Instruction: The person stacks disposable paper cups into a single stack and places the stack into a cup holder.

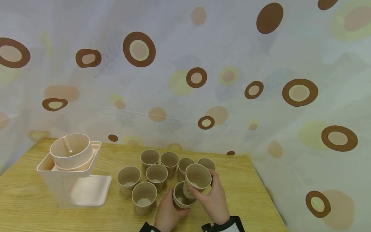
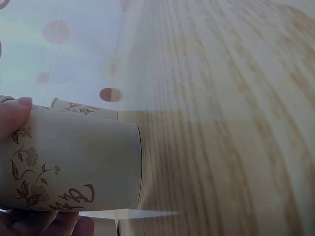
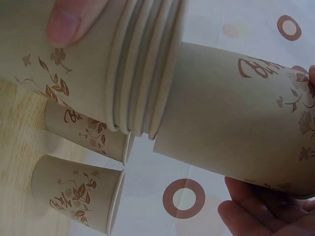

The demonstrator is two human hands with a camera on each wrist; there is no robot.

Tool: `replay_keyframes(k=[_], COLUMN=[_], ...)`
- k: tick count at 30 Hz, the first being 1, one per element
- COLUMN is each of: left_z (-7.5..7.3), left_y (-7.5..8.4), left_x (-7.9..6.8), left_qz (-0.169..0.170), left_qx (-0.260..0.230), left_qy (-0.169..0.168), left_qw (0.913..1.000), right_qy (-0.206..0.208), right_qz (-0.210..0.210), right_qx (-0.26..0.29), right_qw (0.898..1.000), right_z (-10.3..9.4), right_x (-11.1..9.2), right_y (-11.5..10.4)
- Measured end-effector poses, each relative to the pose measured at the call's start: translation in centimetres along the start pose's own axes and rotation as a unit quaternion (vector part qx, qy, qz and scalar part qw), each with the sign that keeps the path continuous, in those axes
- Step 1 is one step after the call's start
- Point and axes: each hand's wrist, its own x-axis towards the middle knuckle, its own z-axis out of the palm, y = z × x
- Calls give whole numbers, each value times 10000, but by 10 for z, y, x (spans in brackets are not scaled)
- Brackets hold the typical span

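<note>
My left hand [image 1: 168, 212] grips a stack of nested paper cups [image 3: 83, 69] low over the table; several rims show at the stack's mouth in the right wrist view. Thumb and fingers of my right hand [image 1: 216, 200] hold a single paper cup [image 1: 197, 176], tilted, with its base at the mouth of the stack. Whether the base is inside the top cup is hard to tell. Both carry a brown flower print. Nearest to the left hand on the table stands an upright paper cup [image 1: 144, 197]. Another paper cup [image 1: 207, 163] is partly hidden behind the held one.
More upright paper cups [image 1: 128, 179] stand grouped left of and behind the hands. At the left is a pale plastic stand [image 1: 53, 183] with a round container [image 1: 71, 153] on top and a square tray [image 1: 92, 191]. A patterned sheet [image 1: 162, 93] hangs behind the wooden table [image 1: 240, 190].
</note>
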Motion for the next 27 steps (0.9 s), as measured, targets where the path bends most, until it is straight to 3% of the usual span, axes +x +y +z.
replay_keyframes(k=[11, 18, 27], left_z=[0, 0, 0], left_y=[-2, -1, 0], left_x=[0, 0, -1], left_qz=[-23, -163, 49], left_qx=[-83, 4, 65], left_qy=[-80, -160, -22], left_qw=[9999, 9997, 10000], right_qy=[-98, -523, -751], right_qz=[-68, 51, 3], right_qx=[18, 159, 368], right_qw=[9999, 9985, 9965], right_z=[5, 6, 11], right_x=[0, -3, -7], right_y=[-1, -1, 4])
